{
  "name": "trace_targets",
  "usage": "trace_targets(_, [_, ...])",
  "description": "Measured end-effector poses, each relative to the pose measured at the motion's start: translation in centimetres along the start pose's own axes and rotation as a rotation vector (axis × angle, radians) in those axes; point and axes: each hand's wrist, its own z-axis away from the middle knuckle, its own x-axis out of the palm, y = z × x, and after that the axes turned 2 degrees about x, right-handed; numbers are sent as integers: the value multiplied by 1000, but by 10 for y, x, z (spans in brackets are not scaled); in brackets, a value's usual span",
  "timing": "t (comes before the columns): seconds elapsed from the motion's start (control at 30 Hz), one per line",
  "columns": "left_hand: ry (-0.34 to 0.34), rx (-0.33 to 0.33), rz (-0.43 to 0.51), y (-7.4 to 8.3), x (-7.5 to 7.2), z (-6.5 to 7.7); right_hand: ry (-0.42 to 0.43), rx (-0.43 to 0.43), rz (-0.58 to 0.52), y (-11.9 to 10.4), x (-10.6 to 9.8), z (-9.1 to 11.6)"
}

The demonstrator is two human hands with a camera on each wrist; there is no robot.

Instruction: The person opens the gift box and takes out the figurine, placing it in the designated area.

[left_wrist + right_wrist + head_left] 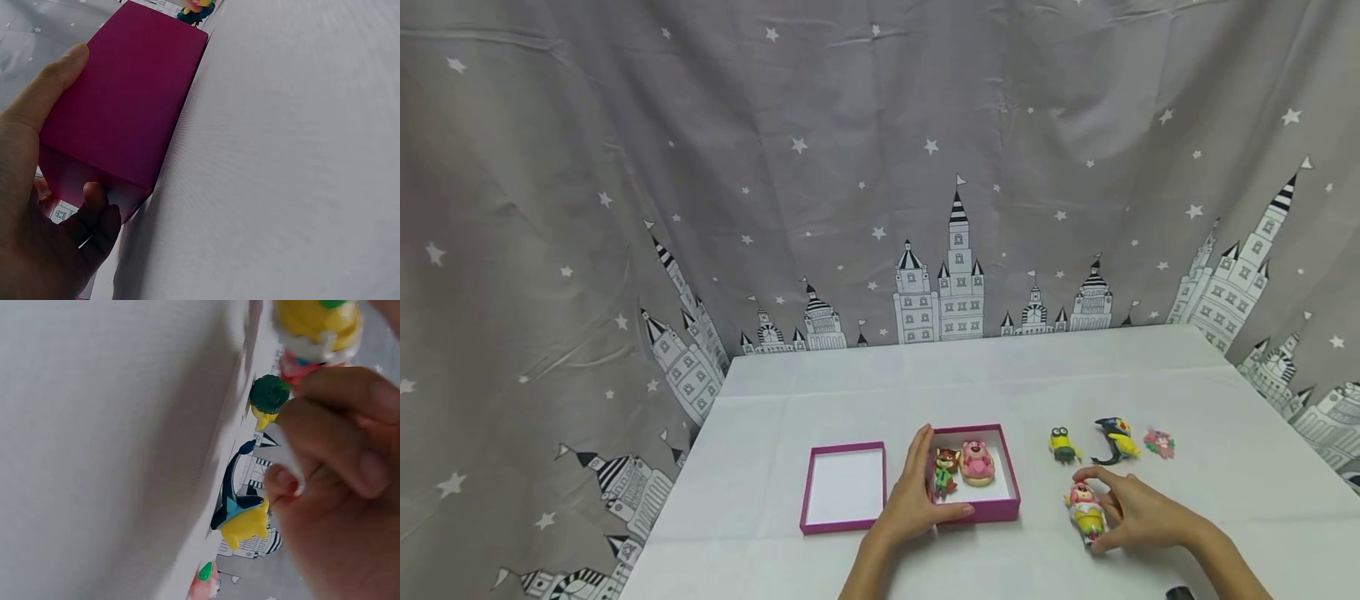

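My left hand (pixel 917 492) grips the left side of a magenta box (pixel 977 510), thumb along its front wall. In the left wrist view, the box's front wall (pixel 131 94) fills the space beside the thumb, and some fingers curl at its end. Inside the box lie a fox figurine (pixel 945 473) in green and a pink bear figurine (pixel 977 463). My right hand (pixel 1142 512) pinches a pink-and-yellow figurine (pixel 1086 510) between thumb and forefinger, right of the box. In the right wrist view, that figurine (pixel 320 328) shows only partly at the top.
A shallow magenta-rimmed lid (pixel 805 492) lies left of the box. Beyond my right hand are a green-and-yellow one-piece figurine (pixel 1063 447), a dark blue-and-yellow figurine (pixel 1117 442) with a tail, and a small pink one (pixel 1160 443). A dark object (pixel 1180 593) shows at the front edge.
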Motion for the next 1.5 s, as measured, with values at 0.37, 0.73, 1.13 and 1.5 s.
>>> trace_targets(0.37, [1,9,0,1,-1,-1,-101,30,-190,11,-4,0])
trace_targets(0.73, [8,19,14,2,-2,-2,-44,26,-149,4,-11,-1])
trace_targets(1.13, [8,6,10,2,-1,-1,230,-69,-37,-37,-25,-21])
trace_targets(1.5, [-5,-11,17,2,-1,0,196,-86,149,-83,-7,-80])
